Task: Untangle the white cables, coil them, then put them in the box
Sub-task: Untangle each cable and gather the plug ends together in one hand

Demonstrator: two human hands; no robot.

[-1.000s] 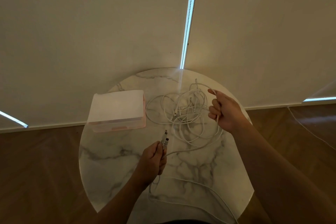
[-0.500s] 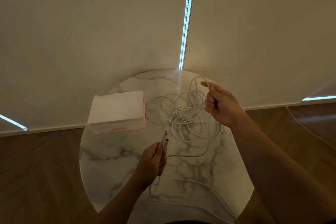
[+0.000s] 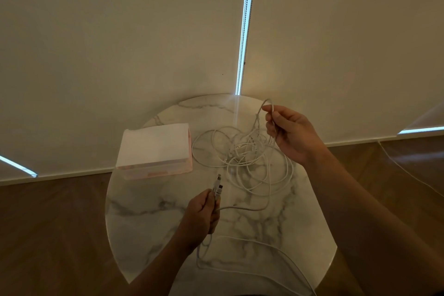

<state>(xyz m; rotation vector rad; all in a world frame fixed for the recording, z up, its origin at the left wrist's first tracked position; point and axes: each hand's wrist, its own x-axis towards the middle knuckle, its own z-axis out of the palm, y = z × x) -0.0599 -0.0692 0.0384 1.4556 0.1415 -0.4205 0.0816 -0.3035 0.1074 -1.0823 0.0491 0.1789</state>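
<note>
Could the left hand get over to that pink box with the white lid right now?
Probably yes. Only bare round marble table lies between the left hand and the white-lidded pale pink box; the tangle of white cables sits to its right. But that hand grips cable plugs.

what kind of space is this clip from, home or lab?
Most likely a room in a home: a small round marble-look table holding a box and tangled white cables, a wooden floor, and pale roller blinds drawn down over the windows.
</note>
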